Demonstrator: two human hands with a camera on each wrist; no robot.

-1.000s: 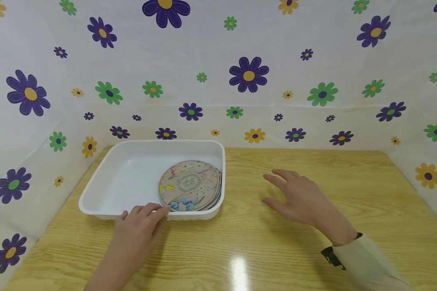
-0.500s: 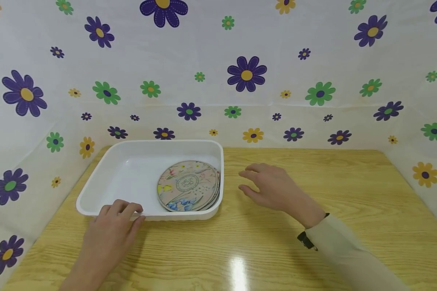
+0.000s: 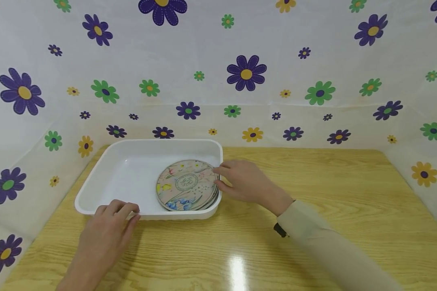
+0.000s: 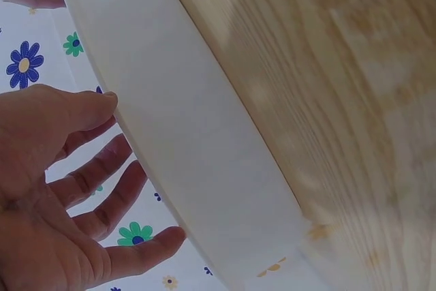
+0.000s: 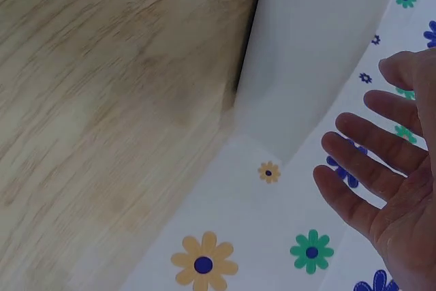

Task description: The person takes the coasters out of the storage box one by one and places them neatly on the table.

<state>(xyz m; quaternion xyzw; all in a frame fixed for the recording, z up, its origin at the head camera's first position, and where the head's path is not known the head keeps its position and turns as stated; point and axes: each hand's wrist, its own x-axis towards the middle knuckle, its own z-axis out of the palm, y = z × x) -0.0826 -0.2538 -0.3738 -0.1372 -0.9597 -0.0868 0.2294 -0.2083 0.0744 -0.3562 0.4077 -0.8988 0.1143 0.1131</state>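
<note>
Fingers [image 5: 361, 161] loose, gripping nothing, our right hand [image 3: 245, 182] just came in over the right rim of the white tray [image 3: 131, 173], right at the round floral mats [image 3: 185, 182] stacked inside, so we'd say they're reachable now. Our left hand [image 3: 105, 230] holds the front rim.

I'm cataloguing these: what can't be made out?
Head: lower discs, mostly covered by the top disc.
Head: fine print round its emblem, too small.
Left wrist: inside the tray, hidden by its wall.
Right wrist: part of the right hand, cut off by the edge.
</note>
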